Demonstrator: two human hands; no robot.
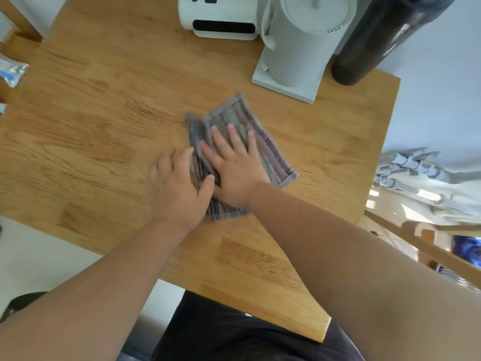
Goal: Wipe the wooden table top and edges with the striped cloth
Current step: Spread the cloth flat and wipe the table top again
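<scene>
Striped cloth [234,142] lying folded near the middle of the wooden surface [91,131], a bit toward the right side, well clear of every edge. Grey and purplish stripes, a bit blurry from motion.

Right hand [234,165] pressed flat on top of it, palm down, fingers [235,138] spread and stretched out, not gripping anything, just pushing down. Left hand [177,188] right beside it, resting half on the cloth's left edge and half on bare wood, fingers loosely extended and released too, thumb touching the right hand's thumb side. Both forearms bare, coming in from the bottom of the view.

Up at the far end: white kettle [304,40] sitting on its square base [283,87], a white box-like gadget [221,19] with a dark panel just left of it, and a tall dark bottle [377,40] just right of the kettle, close to the surface's right edge. Cloth near the kettle base but not touching.

Crinkly silver packet [13,71] poking in at the left edge. Some pale figurine-looking thing [411,165] off to the right, past the surface, too blurry to make out.
</scene>
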